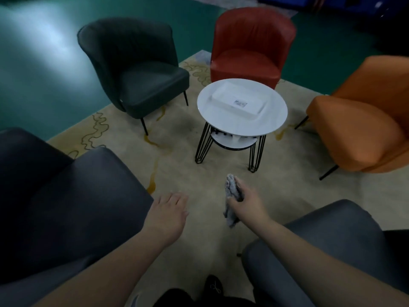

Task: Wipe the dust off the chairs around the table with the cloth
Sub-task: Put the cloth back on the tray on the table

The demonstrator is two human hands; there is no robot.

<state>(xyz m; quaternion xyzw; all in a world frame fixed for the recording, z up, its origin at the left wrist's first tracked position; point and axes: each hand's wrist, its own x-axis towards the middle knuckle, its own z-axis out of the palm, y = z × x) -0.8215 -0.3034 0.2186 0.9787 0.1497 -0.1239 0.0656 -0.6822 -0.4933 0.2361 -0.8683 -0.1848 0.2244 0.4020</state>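
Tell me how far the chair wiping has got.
Done: nothing a single view can confirm; dust cannot be seen on any seat. In hand: the right hand grips the bunched grey cloth in the air over the rug, touching no chair; the left hand is open. Left, apparently: the dark green chair, red chair, orange chair and two grey chairs nearby.

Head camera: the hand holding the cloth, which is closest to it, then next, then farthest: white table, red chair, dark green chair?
From the right hand gripping the cloth:
1. White table, just ahead.
2. Red chair, behind the table.
3. Dark green chair, far left; close to the red chair's rank.
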